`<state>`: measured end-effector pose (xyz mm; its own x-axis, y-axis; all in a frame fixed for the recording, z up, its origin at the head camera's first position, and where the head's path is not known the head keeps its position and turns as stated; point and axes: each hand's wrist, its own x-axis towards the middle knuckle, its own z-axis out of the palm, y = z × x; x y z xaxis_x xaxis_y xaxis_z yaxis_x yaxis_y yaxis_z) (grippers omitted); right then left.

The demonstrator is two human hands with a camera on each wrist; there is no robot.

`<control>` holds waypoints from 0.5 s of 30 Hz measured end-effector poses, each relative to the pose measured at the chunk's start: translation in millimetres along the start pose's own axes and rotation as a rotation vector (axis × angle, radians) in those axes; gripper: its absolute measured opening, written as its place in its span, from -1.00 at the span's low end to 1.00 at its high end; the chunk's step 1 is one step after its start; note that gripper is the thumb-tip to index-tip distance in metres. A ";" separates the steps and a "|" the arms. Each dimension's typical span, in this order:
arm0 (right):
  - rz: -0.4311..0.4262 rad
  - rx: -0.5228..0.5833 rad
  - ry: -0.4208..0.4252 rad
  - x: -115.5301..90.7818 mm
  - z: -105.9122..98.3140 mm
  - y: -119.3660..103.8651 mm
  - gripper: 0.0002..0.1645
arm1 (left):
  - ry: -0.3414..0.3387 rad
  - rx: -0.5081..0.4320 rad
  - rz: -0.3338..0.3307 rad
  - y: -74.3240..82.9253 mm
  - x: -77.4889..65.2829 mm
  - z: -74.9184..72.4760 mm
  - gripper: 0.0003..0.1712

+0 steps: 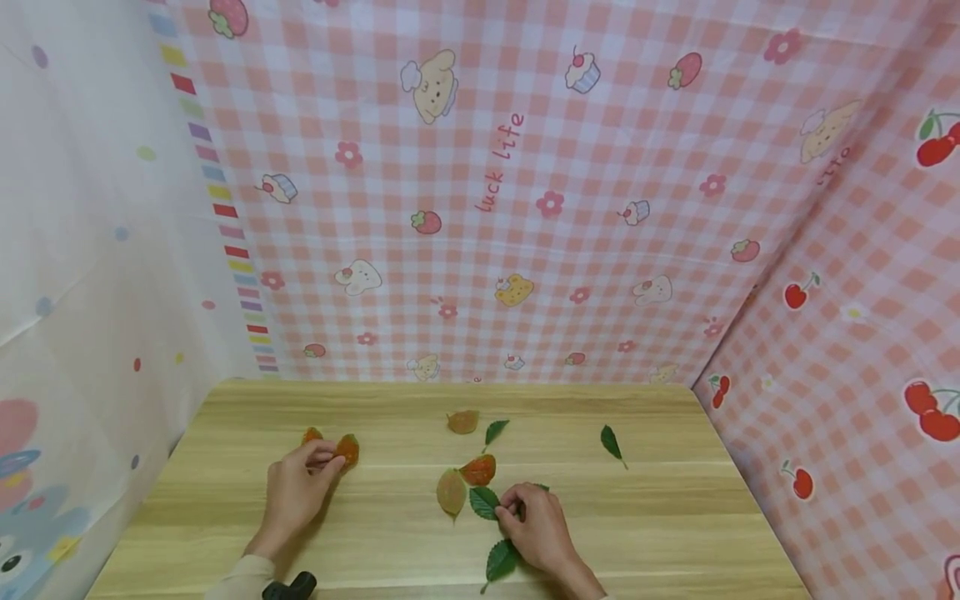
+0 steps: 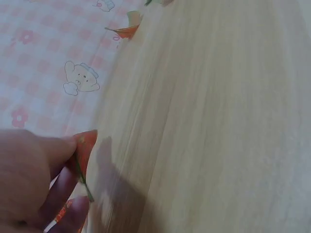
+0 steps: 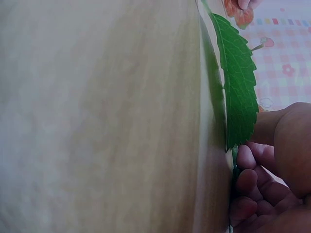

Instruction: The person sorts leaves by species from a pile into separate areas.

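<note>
My left hand (image 1: 300,487) pinches an orange-red leaf (image 1: 348,452) between thumb and fingers, over the left part of the table. Its green stem points down in the left wrist view, where the leaf (image 2: 85,151) is seen side-on. A second orange leaf (image 1: 312,434) is partly hidden behind that hand. My right hand (image 1: 537,525), fingers curled, pinches the edge of a serrated green leaf (image 1: 483,502) low over the wood. Another green leaf (image 1: 502,561) lies just in front, partly under the hand. Behind the knuckles only the tip of one more green leaf (image 1: 543,487) shows.
Beside the right hand's leaf lie a yellowish-brown leaf (image 1: 452,492) and a reddish-orange leaf (image 1: 478,470). Farther back are a tan leaf (image 1: 463,422) and a small green leaf (image 1: 496,431). One green leaf (image 1: 612,442) lies to the right. Patterned cloths surround the wooden table (image 1: 390,533).
</note>
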<state>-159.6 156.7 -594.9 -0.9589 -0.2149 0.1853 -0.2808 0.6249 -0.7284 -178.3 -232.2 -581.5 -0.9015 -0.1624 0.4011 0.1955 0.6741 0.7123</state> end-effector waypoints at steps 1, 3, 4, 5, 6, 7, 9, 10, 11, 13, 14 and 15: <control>0.001 0.002 0.000 0.1 0.1 0.0 -0.83 | 0.017 0.006 -0.002 -0.4 0.5 0.4 -0.85; 0.002 0.005 0.000 0.1 0.0 -0.1 -0.83 | 0.037 0.010 -0.005 -1.1 1.6 1.4 -0.84; 0.001 0.005 0.001 0.1 -0.1 -0.2 -0.83 | 0.041 0.013 -0.005 -1.8 2.3 2.0 -0.84; 0.003 0.006 0.001 0.1 -0.2 -0.3 -0.83 | 0.041 0.016 -0.006 -2.5 2.9 2.6 -0.84; 0.004 0.007 0.001 0.0 -0.3 -0.5 -0.83 | 0.039 0.022 -0.007 -3.1 3.5 3.3 -0.84; 0.005 0.006 0.001 -0.1 -0.4 -0.5 -0.83 | 0.036 0.031 -0.009 -4.0 3.9 4.0 -0.84; 0.009 0.005 -0.001 0.0 -0.2 -0.4 -0.83 | 0.028 0.052 -0.020 -5.8 4.5 5.4 -0.85; 0.010 0.004 -0.001 -0.1 -0.1 -0.3 -0.83 | 0.023 0.062 -0.025 -7.0 4.6 6.0 -0.86; 0.011 0.003 -0.002 -0.1 0.1 -0.2 -0.82 | 0.018 0.071 -0.032 -7.9 4.6 6.5 -0.87; 0.012 0.001 -0.001 0.0 0.5 0.1 -0.82 | 0.009 0.086 -0.045 -9.6 4.3 7.1 -0.87; 0.012 0.001 0.000 0.0 0.6 0.1 -0.82 | 0.004 0.090 -0.048 -10.0 4.1 7.1 -0.88; 0.012 0.002 0.000 0.0 0.6 0.1 -0.82 | -0.001 0.094 -0.048 -10.7 3.8 7.1 -0.88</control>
<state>-159.6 156.4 -595.4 -0.9623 -0.2071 0.1763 -0.2689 0.6264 -0.7317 -186.5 -234.9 -591.7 -0.9095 -0.1957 0.3669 0.1146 0.7302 0.6735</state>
